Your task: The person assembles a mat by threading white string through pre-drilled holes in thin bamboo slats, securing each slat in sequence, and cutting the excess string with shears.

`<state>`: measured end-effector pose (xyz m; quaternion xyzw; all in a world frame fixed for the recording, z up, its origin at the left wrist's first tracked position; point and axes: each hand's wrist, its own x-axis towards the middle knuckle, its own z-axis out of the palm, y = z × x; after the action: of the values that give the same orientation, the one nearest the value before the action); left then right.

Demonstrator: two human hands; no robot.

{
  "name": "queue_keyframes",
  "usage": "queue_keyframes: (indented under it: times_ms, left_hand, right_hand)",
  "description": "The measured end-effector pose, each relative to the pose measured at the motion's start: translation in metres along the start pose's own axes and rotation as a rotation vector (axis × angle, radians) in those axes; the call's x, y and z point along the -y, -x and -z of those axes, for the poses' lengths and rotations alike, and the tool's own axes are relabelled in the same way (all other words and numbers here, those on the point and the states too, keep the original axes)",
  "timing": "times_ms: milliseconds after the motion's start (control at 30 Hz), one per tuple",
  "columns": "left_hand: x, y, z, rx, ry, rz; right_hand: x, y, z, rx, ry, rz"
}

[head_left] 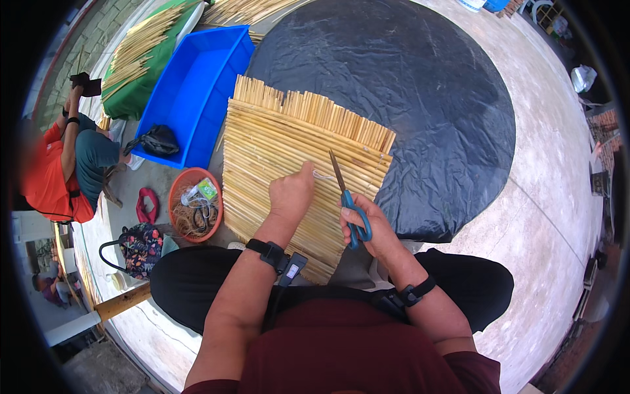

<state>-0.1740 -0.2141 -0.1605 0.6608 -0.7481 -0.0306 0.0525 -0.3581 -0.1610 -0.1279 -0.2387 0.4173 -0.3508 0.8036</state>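
Note:
A mat of pale yellow reed or bamboo sticks [289, 157] lies in front of me, with shorter sticks lined up upright along its far edge. Over its middle, my left hand [293, 190] is closed in a pinch on a short white string [323, 175], whose loose end sticks out to the right. Scissors with teal handles [355, 217] are in my right hand [373, 224], fingers around the handles. Their blades point up and away, just right of the string, and appear closed together. What the left fingertips press on below is hidden.
Black plastic sheeting [407, 85] spreads beyond the mat. On the left stand a blue bin [197, 85] with a black bag, an orange basin [176, 223] with fibres and scissors, and a flowered bag [141, 249]. A person in orange [56, 174] sits near sticks on green cloth.

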Motion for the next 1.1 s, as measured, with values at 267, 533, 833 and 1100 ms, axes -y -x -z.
queue_keyframes:
  times_ms: [267, 533, 833, 1100]
  left_hand:
    - [0.006, -0.002, -0.002, -0.248, 0.037, -0.248]
    - [0.005, -0.002, -0.007, -0.252, 0.052, -0.225]
    - [-0.012, -0.005, -0.029, -0.133, 1.456, 0.634]
    - [-0.011, 0.001, -0.019, -0.084, 1.714, 0.863]
  right_hand:
    - [0.0, -0.001, 0.0, -0.023, 0.019, 0.03]
    - [0.0, -0.002, -0.003, -0.036, -0.007, 0.037]
    - [-0.007, 0.003, 0.002, 0.005, -0.018, -0.005]
    - [-0.017, 0.001, 0.004, 0.143, -0.191, -0.167]
